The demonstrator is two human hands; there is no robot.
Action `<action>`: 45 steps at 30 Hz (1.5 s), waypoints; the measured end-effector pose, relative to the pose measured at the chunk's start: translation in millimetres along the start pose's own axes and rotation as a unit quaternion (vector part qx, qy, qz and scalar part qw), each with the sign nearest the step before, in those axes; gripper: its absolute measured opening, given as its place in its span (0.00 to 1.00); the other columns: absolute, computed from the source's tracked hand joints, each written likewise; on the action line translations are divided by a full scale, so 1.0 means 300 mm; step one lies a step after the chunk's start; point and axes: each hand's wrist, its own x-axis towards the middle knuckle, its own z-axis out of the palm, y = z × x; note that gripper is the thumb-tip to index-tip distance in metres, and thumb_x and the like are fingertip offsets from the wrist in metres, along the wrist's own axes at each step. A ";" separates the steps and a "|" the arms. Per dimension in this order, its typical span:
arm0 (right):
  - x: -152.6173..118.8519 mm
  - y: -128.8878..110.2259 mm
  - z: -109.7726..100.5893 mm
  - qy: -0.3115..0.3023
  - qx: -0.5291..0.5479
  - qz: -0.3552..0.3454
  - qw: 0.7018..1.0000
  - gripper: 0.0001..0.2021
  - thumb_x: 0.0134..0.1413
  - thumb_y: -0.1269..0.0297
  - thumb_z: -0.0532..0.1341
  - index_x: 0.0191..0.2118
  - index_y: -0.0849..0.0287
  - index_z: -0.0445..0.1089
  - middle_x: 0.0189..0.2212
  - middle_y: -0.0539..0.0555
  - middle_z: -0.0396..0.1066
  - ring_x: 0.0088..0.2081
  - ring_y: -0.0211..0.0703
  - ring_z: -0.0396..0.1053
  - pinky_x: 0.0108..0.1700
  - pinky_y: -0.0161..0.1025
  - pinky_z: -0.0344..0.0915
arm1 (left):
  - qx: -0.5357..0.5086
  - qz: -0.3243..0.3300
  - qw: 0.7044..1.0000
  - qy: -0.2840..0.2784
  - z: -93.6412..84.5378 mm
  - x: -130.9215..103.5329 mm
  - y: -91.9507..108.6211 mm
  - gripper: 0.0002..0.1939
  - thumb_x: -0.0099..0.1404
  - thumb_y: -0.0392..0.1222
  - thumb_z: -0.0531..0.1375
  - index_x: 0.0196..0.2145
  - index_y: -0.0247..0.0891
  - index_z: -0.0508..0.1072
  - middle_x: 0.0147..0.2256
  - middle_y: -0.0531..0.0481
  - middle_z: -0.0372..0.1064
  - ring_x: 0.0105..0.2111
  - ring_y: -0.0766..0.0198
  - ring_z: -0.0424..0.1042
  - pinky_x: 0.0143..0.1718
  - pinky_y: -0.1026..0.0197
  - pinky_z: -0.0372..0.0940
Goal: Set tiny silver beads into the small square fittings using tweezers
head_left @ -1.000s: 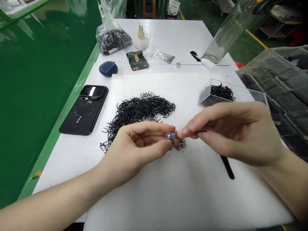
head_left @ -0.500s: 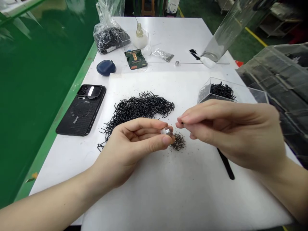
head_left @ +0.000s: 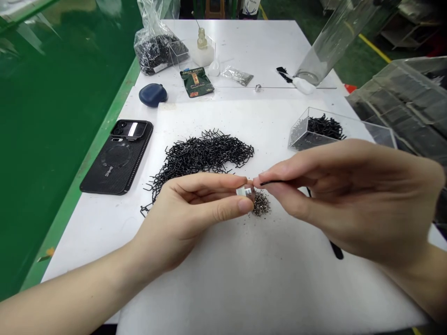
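Note:
Between thumb and fingers, my left hand (head_left: 199,200) pinches a small shiny metal fitting (head_left: 245,190). My right hand (head_left: 352,195) grips a thin black bent wire piece (head_left: 273,182) between thumb and index finger, its fingertips close against the fitting's right end. Whether the wire touches the fitting cannot be made out. Just below and behind the fingertips lies a small heap of tiny brownish metal bits (head_left: 260,204). Beyond my left hand spreads a pile of black bent wire pieces (head_left: 206,153). A black stick-like tool (head_left: 337,250) lies partly hidden under my right hand.
A clear box (head_left: 299,135) of black pieces stands at the right, with a tilted clear cylinder (head_left: 324,51) behind. On the left are a black phone (head_left: 117,158) and a blue case (head_left: 152,95). Farther back sit a green packet (head_left: 196,83), a glass bottle (head_left: 201,39) and a plastic bag (head_left: 157,51).
My right hand has turned and come closer to the metal fitting, and more of the black wire piece shows between its fingers. My left hand stays nearly in place.

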 end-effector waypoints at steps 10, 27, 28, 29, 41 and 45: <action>0.012 -0.007 0.019 0.017 -0.005 -0.008 1.000 0.22 0.56 0.84 0.81 0.42 0.45 0.82 0.38 0.44 0.87 0.41 0.44 0.94 0.49 0.34 0.93 | -0.003 -0.004 1.000 0.003 -0.008 0.012 -0.003 0.17 0.56 0.31 0.91 0.38 0.49 0.97 0.42 0.54 0.96 0.43 0.68 0.92 0.50 0.77 0.82; 0.010 0.000 0.015 0.013 -0.024 -0.015 1.000 0.21 0.57 0.81 0.81 0.40 0.43 0.81 0.37 0.45 0.88 0.41 0.52 0.94 0.47 0.44 0.97 | 0.030 0.003 0.999 0.032 0.000 0.001 0.001 0.18 0.50 0.38 0.94 0.35 0.52 0.97 0.40 0.53 0.95 0.42 0.61 0.93 0.50 0.69 0.85; 0.009 0.000 0.015 0.012 -0.027 -0.017 0.999 0.20 0.57 0.81 0.81 0.41 0.43 0.81 0.37 0.45 0.88 0.41 0.51 0.94 0.47 0.44 0.97 | 0.030 0.004 0.999 0.032 0.001 0.004 0.001 0.18 0.50 0.38 0.94 0.35 0.52 0.97 0.40 0.53 0.95 0.42 0.61 0.93 0.50 0.70 0.85; 0.008 0.000 0.014 0.011 -0.031 -0.020 0.999 0.20 0.58 0.80 0.80 0.41 0.43 0.81 0.37 0.45 0.88 0.41 0.51 0.94 0.48 0.44 0.97 | 0.029 0.002 0.999 0.033 0.003 0.007 0.002 0.18 0.49 0.37 0.94 0.35 0.52 0.97 0.40 0.54 0.95 0.42 0.62 0.93 0.50 0.70 0.85; -0.012 0.011 -0.002 -0.003 -0.144 -0.069 0.987 0.17 0.64 0.72 0.80 0.45 0.41 0.78 0.38 0.40 0.88 0.43 0.43 0.94 0.50 0.36 0.93 | 0.038 -0.004 0.999 0.037 -0.001 0.004 0.003 0.18 0.51 0.37 0.93 0.36 0.53 0.97 0.42 0.53 0.96 0.43 0.60 0.93 0.51 0.69 0.85; -0.016 0.006 -0.014 -0.021 -0.173 -0.060 0.983 0.16 0.67 0.71 0.79 0.45 0.41 0.77 0.37 0.41 0.89 0.42 0.45 0.93 0.50 0.40 0.93 | 0.066 0.005 0.997 0.032 -0.009 0.002 -0.001 0.15 0.54 0.44 0.93 0.36 0.56 0.97 0.41 0.53 0.96 0.46 0.59 0.94 0.53 0.68 0.85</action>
